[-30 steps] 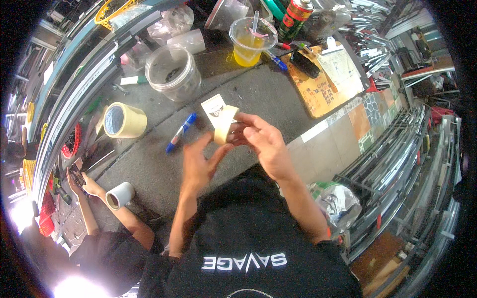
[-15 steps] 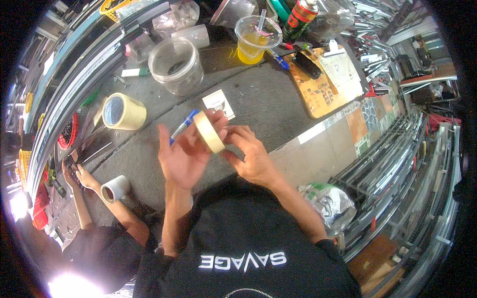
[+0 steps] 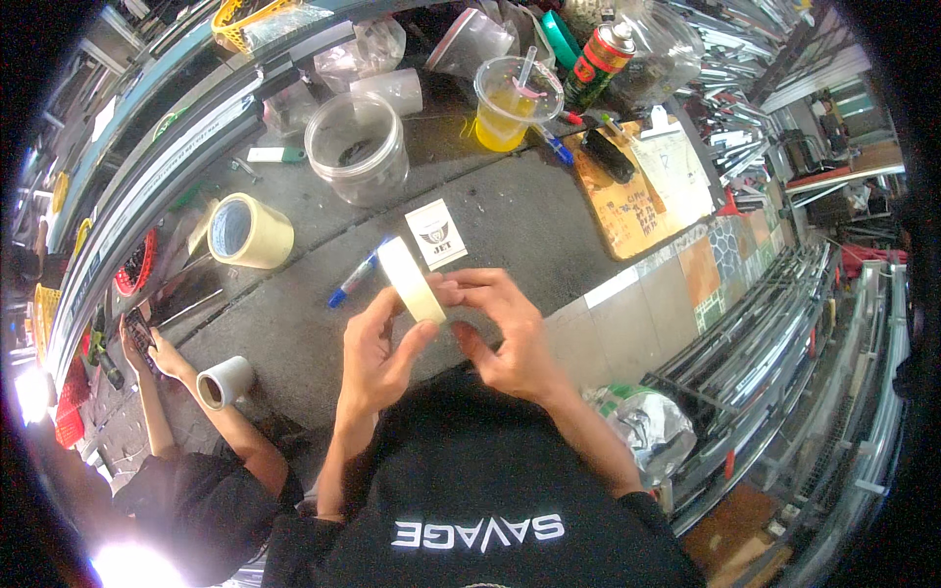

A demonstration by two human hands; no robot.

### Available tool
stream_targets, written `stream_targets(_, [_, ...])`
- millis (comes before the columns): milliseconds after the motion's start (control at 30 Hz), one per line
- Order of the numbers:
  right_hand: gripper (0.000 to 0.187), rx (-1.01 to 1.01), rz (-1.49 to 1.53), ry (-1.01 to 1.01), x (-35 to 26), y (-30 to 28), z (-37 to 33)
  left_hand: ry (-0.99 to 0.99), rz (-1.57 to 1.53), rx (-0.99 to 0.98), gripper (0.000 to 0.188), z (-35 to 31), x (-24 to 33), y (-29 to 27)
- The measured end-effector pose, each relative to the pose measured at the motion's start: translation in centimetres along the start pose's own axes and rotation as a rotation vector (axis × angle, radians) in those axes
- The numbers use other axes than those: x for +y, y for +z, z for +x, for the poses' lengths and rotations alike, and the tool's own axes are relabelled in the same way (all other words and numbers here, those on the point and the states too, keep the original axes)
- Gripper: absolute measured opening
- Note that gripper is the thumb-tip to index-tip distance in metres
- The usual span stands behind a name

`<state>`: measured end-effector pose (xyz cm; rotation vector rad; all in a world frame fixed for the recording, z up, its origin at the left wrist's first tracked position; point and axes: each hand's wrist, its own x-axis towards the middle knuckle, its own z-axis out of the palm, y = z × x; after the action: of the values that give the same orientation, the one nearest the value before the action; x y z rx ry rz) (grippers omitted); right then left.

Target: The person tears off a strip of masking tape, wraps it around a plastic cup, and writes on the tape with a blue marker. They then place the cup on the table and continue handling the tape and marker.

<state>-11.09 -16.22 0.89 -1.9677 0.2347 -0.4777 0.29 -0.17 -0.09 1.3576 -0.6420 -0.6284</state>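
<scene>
1. Clear jar [image 3: 356, 147] on the table [image 3: 529, 220] has some dark bits at the bottom; the plastic cup [image 3: 514, 103] holds yellow drink and a straw.
2. Both hands are raised over the table, close together: left hand [image 3: 377, 358] grips the tape roll [image 3: 412, 280], right hand [image 3: 505, 333] pinches its edge.
3. Roll is cream-coloured, tilted edge-on, just above the blue pen [image 3: 355, 277].

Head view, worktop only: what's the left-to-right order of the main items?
White tape roll → large beige tape roll → clear plastic jar → masking tape roll held in both hands → cup of yellow drink → red spray can → orange clipboard.
</scene>
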Motion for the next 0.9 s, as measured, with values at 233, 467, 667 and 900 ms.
stream_targets(233, [0.020,0.120,-0.133,-0.129,-2.4,-2.4,1.2,0.033,0.317,-0.009,0.038,0.3,2.1,0.3])
stream_targets(467, [0.025,0.094,-0.170,-0.207,-3.6,-2.8,2.6,0.067,0.383,-0.040,0.029,0.1,2.5,0.7])
stream_targets(667, [0.032,0.082,-0.196,-0.202,-3.7,-2.7,2.6,0.160,0.479,-0.048,0.033,-0.2,2.4,1.3])
stream_targets(900, [0.030,0.117,-0.303,-0.201,-3.9,-2.4,1.9,0.277,0.591,-0.050,0.035,-0.1,2.5,1.4])
